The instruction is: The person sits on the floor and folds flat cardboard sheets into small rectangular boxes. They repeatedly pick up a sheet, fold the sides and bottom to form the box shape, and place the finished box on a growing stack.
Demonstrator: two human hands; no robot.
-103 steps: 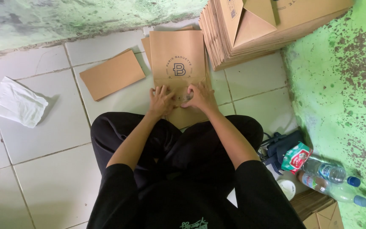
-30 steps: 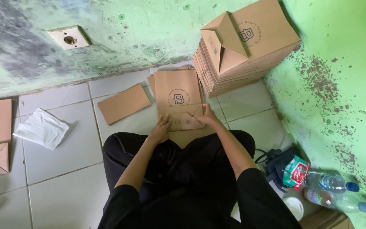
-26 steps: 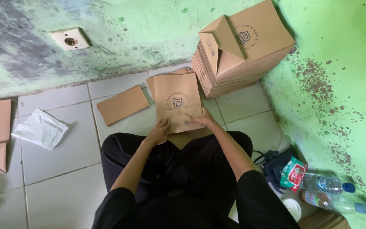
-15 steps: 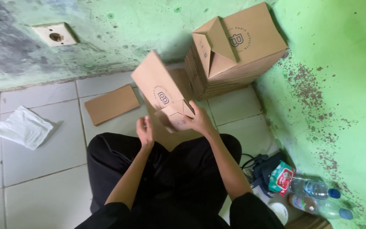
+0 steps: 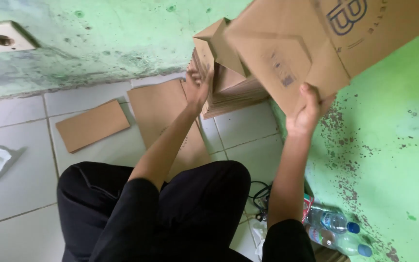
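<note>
A matt brown cardboard box point(image 5: 316, 43), smooth with dark print, is held up in the bare right hand point(image 5: 306, 109). The stack of folded boxes point(image 5: 229, 82) and flat sheets point(image 5: 92, 124) are the same dull kraft card. The floor point(image 5: 20, 140) is glossy white ceramic tile. The wall point(image 5: 389, 145) is rough painted plaster — green, speckled, flaking. The bottles point(image 5: 333, 228) are clear shiny plastic. The trousers point(image 5: 122, 213) are black matt cloth.

The brown paper bag point(image 5: 316, 43) that lay flat on the floor tiles point(image 5: 20, 145) under both hands a few seconds ago is now lifted high, close to the camera. The right hand point(image 5: 306, 109) grips its lower edge. The left hand point(image 5: 197, 87) has let go and reaches toward the stack of bags point(image 5: 233, 90), seemingly touching it.
</note>
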